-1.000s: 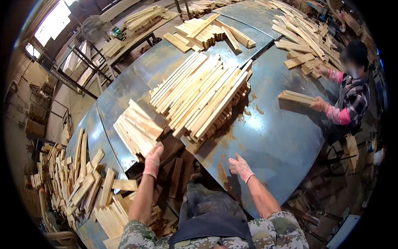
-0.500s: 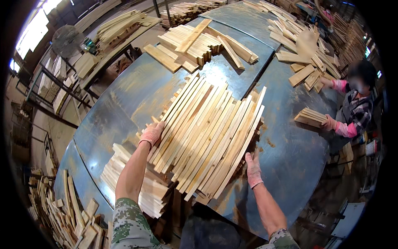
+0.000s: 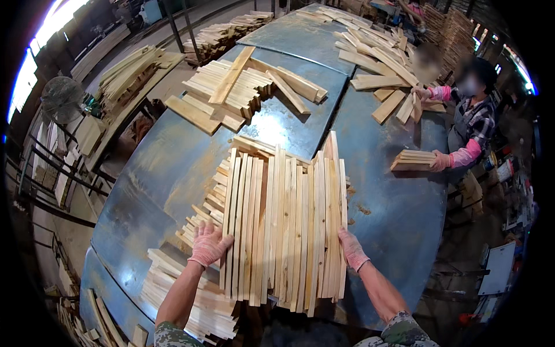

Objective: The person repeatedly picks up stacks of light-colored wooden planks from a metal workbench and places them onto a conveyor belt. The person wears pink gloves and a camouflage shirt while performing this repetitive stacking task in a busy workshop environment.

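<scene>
A broad row of pale wooden strips (image 3: 283,231) lies side by side in front of me, their lengths pointing away, ends uneven. My left hand (image 3: 209,245), in a pinkish work glove, rests at the row's left edge with fingers spread and thumb against the outermost strip. At the opposite edge, my gloved right hand (image 3: 351,248) presses flat on the last strip, fingers stretched out. Beneath and left of the row, more wooden pieces (image 3: 199,222) stick out in a stepped stack; how far they run underneath is hidden.
Another bundle of strips (image 3: 191,295) lies at the near left of the blue metal table (image 3: 150,173). Farther off sits a stack of boards (image 3: 225,87) with one laid across. At right, a co-worker (image 3: 468,121) holds a small bundle of boards (image 3: 413,160) beside a loose pile (image 3: 381,63).
The row of strips has swung from a slant to nearly straight ahead. My right hand has come against its right edge, and my left has shifted nearer me with fingers spreading. The view has also shifted.
</scene>
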### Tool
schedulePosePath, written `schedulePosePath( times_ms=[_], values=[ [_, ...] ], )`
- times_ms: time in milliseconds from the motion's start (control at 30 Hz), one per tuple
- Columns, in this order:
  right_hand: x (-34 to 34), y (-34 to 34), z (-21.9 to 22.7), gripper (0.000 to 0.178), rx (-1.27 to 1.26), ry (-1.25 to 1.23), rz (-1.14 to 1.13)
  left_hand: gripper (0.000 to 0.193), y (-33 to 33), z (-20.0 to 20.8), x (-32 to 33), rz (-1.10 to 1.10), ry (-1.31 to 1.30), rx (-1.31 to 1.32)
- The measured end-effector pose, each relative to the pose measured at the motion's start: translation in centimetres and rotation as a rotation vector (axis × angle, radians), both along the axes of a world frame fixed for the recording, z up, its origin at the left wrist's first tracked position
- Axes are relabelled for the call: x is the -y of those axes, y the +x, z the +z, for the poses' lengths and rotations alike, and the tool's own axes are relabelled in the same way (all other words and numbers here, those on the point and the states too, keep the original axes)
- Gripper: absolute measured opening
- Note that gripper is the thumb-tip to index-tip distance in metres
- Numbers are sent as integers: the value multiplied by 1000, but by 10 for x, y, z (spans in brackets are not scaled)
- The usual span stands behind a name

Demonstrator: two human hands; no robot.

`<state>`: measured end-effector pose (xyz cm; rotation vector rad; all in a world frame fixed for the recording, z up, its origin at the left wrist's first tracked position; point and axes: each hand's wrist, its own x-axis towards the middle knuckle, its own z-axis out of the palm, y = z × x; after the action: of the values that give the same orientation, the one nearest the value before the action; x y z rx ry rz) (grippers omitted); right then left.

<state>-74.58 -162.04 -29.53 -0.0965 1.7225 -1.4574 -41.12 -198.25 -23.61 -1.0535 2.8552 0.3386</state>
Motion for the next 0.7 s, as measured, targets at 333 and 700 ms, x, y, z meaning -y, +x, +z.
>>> schedulePosePath(
  times_ms=[333, 700],
  values=[
    [18, 0, 14, 66, -151, 64, 107, 62, -39, -21, -7, 492, 1190, -617],
    [-27, 1, 17, 57, 110, -76, 2, 57, -21, -27, -47, 588, 1560, -891]
  ],
)
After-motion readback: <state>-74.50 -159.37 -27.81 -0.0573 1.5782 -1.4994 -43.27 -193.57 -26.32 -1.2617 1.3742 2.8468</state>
